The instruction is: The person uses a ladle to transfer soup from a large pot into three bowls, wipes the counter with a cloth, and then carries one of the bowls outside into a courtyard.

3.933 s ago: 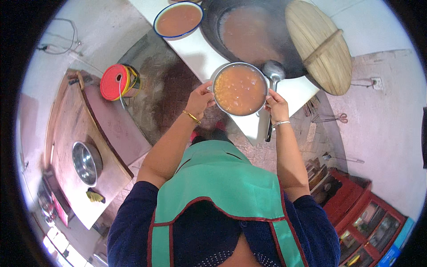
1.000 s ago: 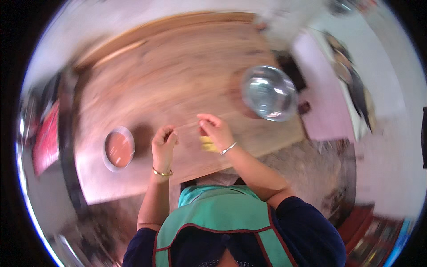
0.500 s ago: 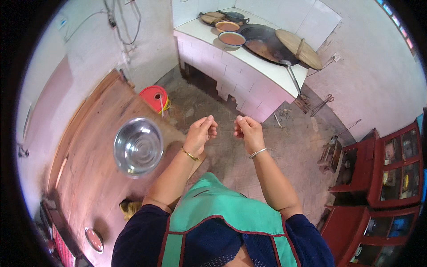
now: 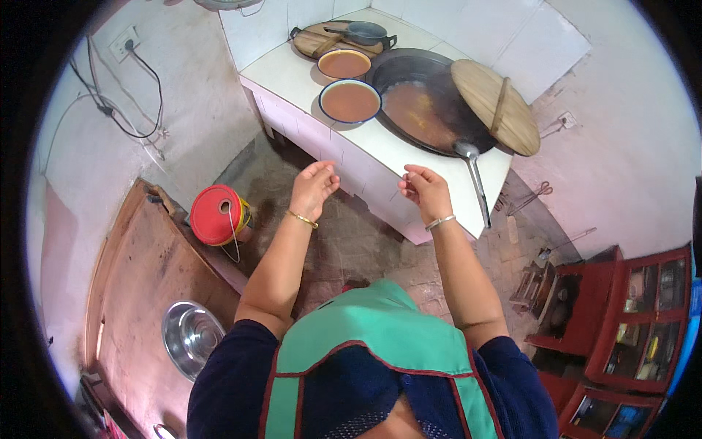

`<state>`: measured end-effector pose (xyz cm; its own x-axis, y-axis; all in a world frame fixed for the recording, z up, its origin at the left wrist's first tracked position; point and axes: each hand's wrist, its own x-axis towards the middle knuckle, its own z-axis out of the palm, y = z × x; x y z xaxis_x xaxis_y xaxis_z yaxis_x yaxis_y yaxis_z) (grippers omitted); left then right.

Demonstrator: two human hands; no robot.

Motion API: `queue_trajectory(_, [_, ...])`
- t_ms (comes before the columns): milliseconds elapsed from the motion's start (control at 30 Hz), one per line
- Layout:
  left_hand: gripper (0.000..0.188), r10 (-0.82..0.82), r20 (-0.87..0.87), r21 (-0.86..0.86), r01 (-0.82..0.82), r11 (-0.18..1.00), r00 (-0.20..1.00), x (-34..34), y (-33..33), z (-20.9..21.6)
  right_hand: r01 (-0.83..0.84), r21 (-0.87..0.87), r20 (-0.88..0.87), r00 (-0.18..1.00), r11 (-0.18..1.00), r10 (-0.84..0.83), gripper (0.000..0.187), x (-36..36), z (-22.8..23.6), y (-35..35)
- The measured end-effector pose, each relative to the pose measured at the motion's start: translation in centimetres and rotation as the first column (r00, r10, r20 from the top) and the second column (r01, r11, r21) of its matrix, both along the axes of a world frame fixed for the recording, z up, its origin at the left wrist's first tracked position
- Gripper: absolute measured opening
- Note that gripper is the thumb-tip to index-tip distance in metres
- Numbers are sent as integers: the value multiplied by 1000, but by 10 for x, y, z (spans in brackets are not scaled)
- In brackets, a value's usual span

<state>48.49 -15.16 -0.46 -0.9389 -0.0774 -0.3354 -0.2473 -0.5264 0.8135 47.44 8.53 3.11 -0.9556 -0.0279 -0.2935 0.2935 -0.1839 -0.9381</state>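
Nearer the counter [image 4: 281,73] now! The left hand [image 4: 314,192] and right hand [image 4: 428,193], clasping a full bowl earlier, hang empty and apart, loosely curled in front of it; two bowls [image 4: 349,101] sit beside the wok [image 4: 398,68], the ladle [image 4: 476,181] across its rim.

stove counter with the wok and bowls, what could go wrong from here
The ladle rests in the wok with its handle out by the counter's edge; the right hand might knock it. The blue-rimmed bowl, nearly full, sits close to the front edge and could spill if bumped. The tilted wooden lid might slip.
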Motion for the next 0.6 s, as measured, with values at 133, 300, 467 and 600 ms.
queue_trajectory(133, [19,104,13,-21,-104,994,994,-87,-29,-18,8,-1,37,999,1000,-8,22,-119,-35,-7])
queue_trajectory(300, [28,192,97,-107,-182,977,977,-181,-51,-62,19,139,1,1000,990,-19,20,-259,-90,-19])
queue_trajectory(467, [31,222,301,-331,-117,936,928,-246,-47,-77,-54,387,24,999,921,49,21,-355,-134,-35])
queue_trajectory(600, [35,168,332,-286,-70,956,928,-264,-41,-92,-216,310,192,968,926,161,20,-390,-147,-42])
